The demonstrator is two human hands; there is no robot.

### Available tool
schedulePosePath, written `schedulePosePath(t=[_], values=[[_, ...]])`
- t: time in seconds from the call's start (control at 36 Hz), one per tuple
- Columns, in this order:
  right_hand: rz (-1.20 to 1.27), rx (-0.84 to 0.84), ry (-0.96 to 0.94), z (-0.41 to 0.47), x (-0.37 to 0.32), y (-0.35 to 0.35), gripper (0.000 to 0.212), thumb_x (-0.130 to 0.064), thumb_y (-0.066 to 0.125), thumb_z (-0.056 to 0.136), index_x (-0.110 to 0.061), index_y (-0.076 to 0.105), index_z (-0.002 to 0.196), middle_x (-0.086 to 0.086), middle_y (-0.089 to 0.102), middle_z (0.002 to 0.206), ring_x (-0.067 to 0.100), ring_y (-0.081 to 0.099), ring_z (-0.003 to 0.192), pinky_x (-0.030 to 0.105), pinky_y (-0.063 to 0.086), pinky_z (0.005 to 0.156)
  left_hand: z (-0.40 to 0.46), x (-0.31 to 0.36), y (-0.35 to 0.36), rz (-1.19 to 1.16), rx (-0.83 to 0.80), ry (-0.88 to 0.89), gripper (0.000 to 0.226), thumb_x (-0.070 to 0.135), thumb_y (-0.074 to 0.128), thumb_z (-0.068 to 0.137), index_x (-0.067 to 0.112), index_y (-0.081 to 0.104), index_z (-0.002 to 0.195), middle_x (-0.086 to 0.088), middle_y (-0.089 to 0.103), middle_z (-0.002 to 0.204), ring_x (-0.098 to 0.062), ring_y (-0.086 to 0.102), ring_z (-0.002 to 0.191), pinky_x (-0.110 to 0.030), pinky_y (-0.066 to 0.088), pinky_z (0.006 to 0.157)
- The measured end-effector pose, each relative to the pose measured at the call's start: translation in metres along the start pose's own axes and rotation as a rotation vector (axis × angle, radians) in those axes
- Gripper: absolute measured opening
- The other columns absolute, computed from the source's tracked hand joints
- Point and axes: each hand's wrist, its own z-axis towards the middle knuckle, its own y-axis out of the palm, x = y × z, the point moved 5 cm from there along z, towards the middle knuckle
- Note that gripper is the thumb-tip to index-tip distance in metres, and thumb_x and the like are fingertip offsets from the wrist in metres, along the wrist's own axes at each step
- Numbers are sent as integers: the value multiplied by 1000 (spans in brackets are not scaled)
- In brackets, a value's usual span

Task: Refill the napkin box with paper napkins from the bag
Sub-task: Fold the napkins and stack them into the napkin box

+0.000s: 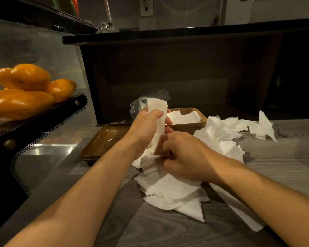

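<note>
Both hands' grip holds folded napkins (159, 111); the box (187, 120) seems partly filled, many napkins on the worktop (257, 220).

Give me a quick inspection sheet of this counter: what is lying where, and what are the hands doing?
Surface: grey wood-grain counter, metal sheet at its left.
Job's things: brown napkin box partly filled with white napkins; its lid lies upturned beside it; clear plastic bag behind the hands.
Clutter: loose napkins heaped near the front, crumpled ones to the right.
Grips: left hand holds a folded napkin stack upright; right hand pinches napkins below it.
Cables: nothing seen.
Surroundings: orange fruit on a perforated black rack at left; dark raised counter behind.
</note>
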Motion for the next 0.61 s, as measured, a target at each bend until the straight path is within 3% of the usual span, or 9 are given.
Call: schedulePosePath(t=[0.08, 0.14, 0.22, 0.28, 0.39, 0.56, 0.61], values=[[143, 79, 5, -2, 4, -12, 16, -24, 63, 97, -25, 76, 107, -20, 61, 98, 5, 59, 97, 14, 50, 76, 0, -1, -4, 0, -5, -31, 15, 32, 46, 104, 31, 61, 105, -1, 68, 94, -19, 65, 88, -35, 55, 76], [367, 85, 40, -4, 9, -25, 12, -24, 62, 99, -28, 72, 93, -14, 66, 93, 5, 62, 90, 17, 53, 74, -1, 2, -9, -35, -2, -77, 14, 36, 53, 100, 27, 61, 107, -3, 68, 100, -22, 66, 91, -35, 55, 73], [679, 138, 86, -9, 20, -47, 12, -21, 63, 98, -24, 75, 96, -10, 72, 91, 4, 68, 86, 18, 54, 72, -4, 6, -10, -122, -110, -119, 21, 34, 58, 96, 17, 69, 96, -4, 73, 87, -15, 70, 75, -30, 57, 70], [706, 163, 117, -11, 29, -52, 14, -23, 66, 96, -25, 76, 105, -13, 74, 95, 4, 70, 90, 18, 56, 74, -9, 4, -3, -189, -234, -168, 33, 37, 46, 103, 15, 70, 103, -5, 76, 86, -17, 74, 77, -32, 59, 71], [635, 263, 161, -15, 43, -56, 14, -26, 72, 91, -26, 73, 105, -13, 75, 93, 5, 72, 90, 21, 60, 74, -15, -3, 11, -222, -326, -239, 50, 54, 35, 103, 24, 66, 127, -11, 73, 118, -29, 70, 110, -47, 54, 100], [639, 349, 163, -16, 47, -60, 8, -29, 73, 89, -28, 74, 97, -17, 73, 88, 3, 70, 87, 18, 60, 69, -17, -9, 19, -302, -387, -266, 64, 64, 29, 100, 22, 73, 119, -9, 74, 110, -23, 73, 97, -39, 57, 86], [701, 345, 195, -15, 47, -57, 7, -31, 74, 88, -28, 74, 95, -15, 73, 87, 4, 70, 85, 22, 61, 66, -16, -11, 20, -315, -401, -266, 70, 70, 27, 95, 23, 76, 115, -9, 74, 112, -25, 73, 101, -40, 59, 88]])
